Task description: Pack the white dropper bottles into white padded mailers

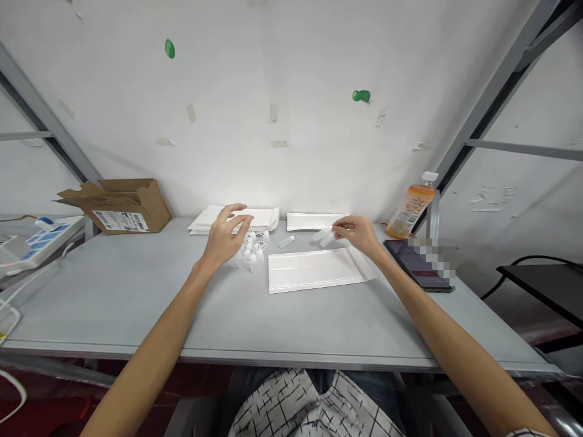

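Honestly the big thing here was the pinch. The right hand [359,233] hung just past the far right part of the front white envelope [319,270], its grip closed, thumb against fingertips, on what looked like a couple of small translucent bottles [325,238] poking out leftward beyond that envelope's far edge. With stuff that tiny, I'd say a light squeeze near one end was right, since pressing harder could've made one slip, and having the two lined up side by side would've made them easier to manage. A loose bottle [286,241] lay beyond the envelope's far left corner, and a cluster of capped bottles [250,258] sat bunched on the grey counter [127,285] just left of the envelope, so straight-up lifts seemed safer than sideways drags, which could've tipped the neighbours. The left hand [228,237] was over that cluster, left of the envelope, fingers bent with the thumb apart from them, so that grip was released and had nothing in it that I could see; couldn't tell if a hidden finger brushed a cap. Both forearms reached in from the envelope's near side, one past each end, slanting toward each other.
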`<state>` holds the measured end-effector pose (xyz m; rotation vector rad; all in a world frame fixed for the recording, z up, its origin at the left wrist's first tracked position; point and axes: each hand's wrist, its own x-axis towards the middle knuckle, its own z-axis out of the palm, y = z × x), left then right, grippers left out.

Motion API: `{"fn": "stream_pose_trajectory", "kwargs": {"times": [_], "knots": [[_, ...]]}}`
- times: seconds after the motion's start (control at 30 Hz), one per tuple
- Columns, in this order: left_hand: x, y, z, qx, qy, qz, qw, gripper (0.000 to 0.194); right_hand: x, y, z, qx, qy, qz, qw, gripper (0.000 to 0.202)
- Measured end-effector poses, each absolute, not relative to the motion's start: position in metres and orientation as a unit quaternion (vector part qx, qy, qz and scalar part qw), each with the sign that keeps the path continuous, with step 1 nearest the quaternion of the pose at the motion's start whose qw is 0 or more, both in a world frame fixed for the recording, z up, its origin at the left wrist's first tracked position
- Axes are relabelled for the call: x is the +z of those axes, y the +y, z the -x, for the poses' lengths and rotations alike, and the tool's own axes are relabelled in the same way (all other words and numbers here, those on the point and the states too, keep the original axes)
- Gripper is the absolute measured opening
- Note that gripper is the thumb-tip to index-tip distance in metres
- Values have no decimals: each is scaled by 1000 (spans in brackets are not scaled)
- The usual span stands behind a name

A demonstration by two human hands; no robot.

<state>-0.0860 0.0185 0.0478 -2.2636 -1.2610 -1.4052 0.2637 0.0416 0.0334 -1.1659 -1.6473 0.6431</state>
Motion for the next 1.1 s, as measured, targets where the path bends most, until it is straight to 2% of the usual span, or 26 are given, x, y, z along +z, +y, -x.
{"fn": "stream_pose_trajectory", "kwargs": {"times": [0.13,0.3,0.47,0.6,0.77,0.97,1.1], "knots": [[46,4,44,-423,-374,822,69,31,16,38,-290,345,-606,487,525,35],[30,-11,-28,-220,-318,921,37,36,2,42,-305,397,-578,508,500,37],[2,-13,-63,-107,-339,935,-13,67,-4,46,-311,326,-621,563,439,26],[-9,-8,-55,-118,-343,929,-70,65,1,45,-314,250,-645,583,426,24],[-10,-7,-52,-189,-342,916,-91,49,22,33,-320,294,-621,558,465,25],[-13,-11,-58,-238,-348,902,-96,35,51,12,-343,392,-641,555,358,20],[-17,-13,-59,-266,-371,882,-115,32,60,6,-360,391,-627,580,343,18]]}}
